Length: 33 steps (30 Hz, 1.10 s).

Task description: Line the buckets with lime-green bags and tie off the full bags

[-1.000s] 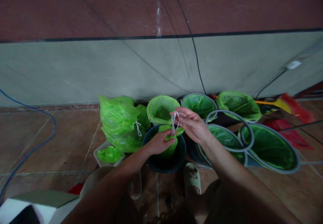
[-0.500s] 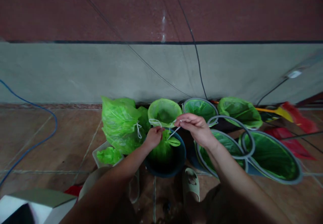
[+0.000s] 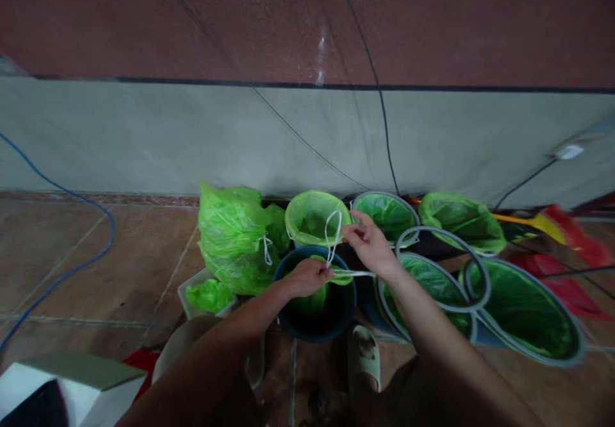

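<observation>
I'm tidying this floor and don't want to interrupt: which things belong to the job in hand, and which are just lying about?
Job in hand:
white drawstring, pinched by the left hand
green bag below it
dark blue bin holding that bag

Lying about, it seems:
blue cable
yellow-and-red broom
red dustpan
white box

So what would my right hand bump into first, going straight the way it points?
Probably the white string loop by the fingertips of your right hand, then perhaps the green-lined bin; depth is unclear.
</observation>
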### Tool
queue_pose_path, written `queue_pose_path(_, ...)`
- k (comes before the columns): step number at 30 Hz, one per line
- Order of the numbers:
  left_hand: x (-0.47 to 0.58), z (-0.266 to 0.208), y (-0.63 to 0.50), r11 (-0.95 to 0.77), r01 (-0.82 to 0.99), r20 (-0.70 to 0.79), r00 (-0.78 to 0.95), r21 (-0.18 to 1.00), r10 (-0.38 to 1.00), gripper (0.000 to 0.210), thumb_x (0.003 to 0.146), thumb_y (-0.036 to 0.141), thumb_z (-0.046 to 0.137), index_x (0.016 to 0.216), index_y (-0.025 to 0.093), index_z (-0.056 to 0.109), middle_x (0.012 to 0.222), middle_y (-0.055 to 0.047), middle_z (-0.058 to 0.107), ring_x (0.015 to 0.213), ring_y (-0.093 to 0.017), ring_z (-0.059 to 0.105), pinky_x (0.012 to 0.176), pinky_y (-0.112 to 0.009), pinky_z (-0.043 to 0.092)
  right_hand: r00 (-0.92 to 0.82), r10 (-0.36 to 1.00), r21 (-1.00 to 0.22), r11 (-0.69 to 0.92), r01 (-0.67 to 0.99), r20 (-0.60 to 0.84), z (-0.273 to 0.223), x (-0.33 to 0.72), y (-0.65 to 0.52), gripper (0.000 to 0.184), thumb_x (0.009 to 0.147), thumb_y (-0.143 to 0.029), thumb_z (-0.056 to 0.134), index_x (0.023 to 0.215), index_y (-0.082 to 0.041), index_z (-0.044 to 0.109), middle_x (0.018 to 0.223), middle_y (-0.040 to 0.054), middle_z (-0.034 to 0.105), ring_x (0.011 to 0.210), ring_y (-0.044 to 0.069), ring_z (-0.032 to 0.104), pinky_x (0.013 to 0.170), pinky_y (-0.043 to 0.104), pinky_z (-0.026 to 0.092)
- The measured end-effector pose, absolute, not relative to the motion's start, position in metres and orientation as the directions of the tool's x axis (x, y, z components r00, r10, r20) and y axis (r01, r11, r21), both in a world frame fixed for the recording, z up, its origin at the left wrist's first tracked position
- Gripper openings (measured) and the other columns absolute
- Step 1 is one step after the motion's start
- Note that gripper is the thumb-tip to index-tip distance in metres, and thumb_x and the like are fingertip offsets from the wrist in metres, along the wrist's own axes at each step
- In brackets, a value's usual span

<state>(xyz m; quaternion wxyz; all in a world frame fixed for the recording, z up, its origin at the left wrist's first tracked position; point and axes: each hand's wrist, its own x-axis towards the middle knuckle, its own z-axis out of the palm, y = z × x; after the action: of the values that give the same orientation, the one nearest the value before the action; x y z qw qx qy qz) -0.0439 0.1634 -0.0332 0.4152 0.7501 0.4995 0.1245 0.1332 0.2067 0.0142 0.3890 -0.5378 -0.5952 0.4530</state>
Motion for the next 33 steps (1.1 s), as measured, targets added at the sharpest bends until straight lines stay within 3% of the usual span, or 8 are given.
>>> queue_pose_path(4, -0.049, -0.040, 0.172, 0.024, 0.572, -0.286, 0.373, 0.820, 0.883, 0.033, 0.091, 0.030, 0.043, 0.084, 0.014, 0.071, 0.052, 0.003, 0.047, 0.051, -0.011, 0.044, 0.052, -0.023, 0.034, -0.269, 0.938, -0.742, 0.020, 0.670, -0.217, -0.010, 0.133, 0.201, 0.049, 0.090, -0.043, 0.050, 0.127, -0.011, 0.054, 0.082, 0.0064, 0.068, 0.076, 0.021, 0.063, 0.074, 0.033, 0.045)
queue_pose_path(8, -0.049, -0.042, 0.173, 0.151, 0.528, -0.355, 0.310, 0.836, 0.882, 0.037, 0.090, 0.034, 0.043, 0.065, 0.014, 0.062, 0.050, 0.004, 0.044, 0.048, -0.009, 0.038, 0.049, -0.024, 0.030, -0.486, 0.810, -0.646, 0.183, 0.741, -0.328, -0.010, 0.122, 0.186, 0.031, 0.091, -0.030, 0.049, 0.115, -0.015, 0.061, 0.087, 0.0069, 0.070, 0.078, 0.019, 0.063, 0.070, 0.028, 0.042)
queue_pose_path(12, -0.051, -0.044, 0.174, 0.165, 0.539, -0.355, 0.270, 0.826, 0.895, 0.037, 0.089, 0.032, 0.045, 0.059, 0.015, 0.057, 0.049, 0.005, 0.043, 0.048, -0.009, 0.039, 0.050, -0.024, 0.030, -0.484, 0.794, -0.445, 0.306, 0.842, -0.369, -0.006, 0.113, 0.180, 0.022, 0.088, -0.016, 0.047, 0.099, -0.015, 0.066, 0.090, 0.0110, 0.071, 0.085, 0.021, 0.064, 0.070, 0.029, 0.039)
queue_pose_path(15, -0.054, -0.049, 0.177, 0.180, 0.578, -0.359, 0.211, 0.796, 0.909, 0.033, 0.086, 0.030, 0.048, 0.059, 0.015, 0.062, 0.048, 0.005, 0.043, 0.048, -0.009, 0.040, 0.050, -0.024, 0.030, -0.501, 0.794, -0.387, 0.366, 0.846, -0.344, -0.008, 0.111, 0.181, 0.022, 0.089, -0.016, 0.046, 0.098, -0.015, 0.067, 0.094, 0.0135, 0.071, 0.090, 0.023, 0.064, 0.071, 0.029, 0.038)
queue_pose_path(21, -0.059, -0.052, 0.179, 0.128, 0.608, -0.291, 0.178, 0.783, 0.940, 0.018, 0.079, 0.025, 0.059, 0.081, 0.015, 0.074, 0.061, 0.003, 0.062, 0.061, -0.012, 0.054, 0.061, -0.024, 0.042, -0.586, 0.709, -0.431, 0.421, 0.798, -0.393, -0.007, 0.108, 0.177, 0.024, 0.088, -0.019, 0.049, 0.074, -0.017, 0.068, 0.075, 0.0078, 0.069, 0.068, 0.018, 0.060, 0.060, 0.028, 0.033)
queue_pose_path(27, -0.057, -0.032, 0.170, -0.219, 0.733, -0.140, 0.395, 0.644, 0.908, 0.022, 0.084, 0.019, 0.053, 0.088, 0.018, 0.074, 0.076, -0.002, 0.072, 0.078, -0.019, 0.066, 0.087, -0.034, 0.046, -0.446, 0.805, -0.402, 0.287, 0.870, -0.391, -0.011, 0.120, 0.184, 0.024, 0.088, -0.028, 0.051, 0.082, -0.017, 0.070, 0.079, 0.0100, 0.070, 0.077, 0.022, 0.064, 0.068, 0.030, 0.042)
queue_pose_path(30, -0.056, -0.019, 0.164, -0.449, 0.707, -0.037, 0.556, 0.546, 0.830, 0.024, 0.083, 0.014, 0.052, 0.099, 0.020, 0.069, 0.083, -0.003, 0.073, 0.088, -0.021, 0.067, 0.108, -0.045, 0.032, -0.394, 0.901, -0.599, 0.217, 0.771, -0.181, -0.021, 0.125, 0.191, 0.023, 0.085, -0.021, 0.049, 0.092, -0.016, 0.070, 0.091, 0.0127, 0.072, 0.088, 0.024, 0.064, 0.081, 0.036, 0.047)
queue_pose_path(33, -0.056, -0.010, 0.160, -0.560, 0.665, 0.013, 0.638, 0.494, 0.770, 0.020, 0.086, 0.015, 0.049, 0.099, 0.019, 0.064, 0.089, -0.006, 0.072, 0.093, -0.022, 0.066, 0.114, -0.049, 0.024, -0.469, 0.882, -0.838, 0.227, 0.496, -0.038, -0.026, 0.120, 0.194, 0.019, 0.079, -0.024, 0.053, 0.089, -0.019, 0.069, 0.091, 0.0079, 0.071, 0.088, 0.023, 0.064, 0.087, 0.037, 0.048)
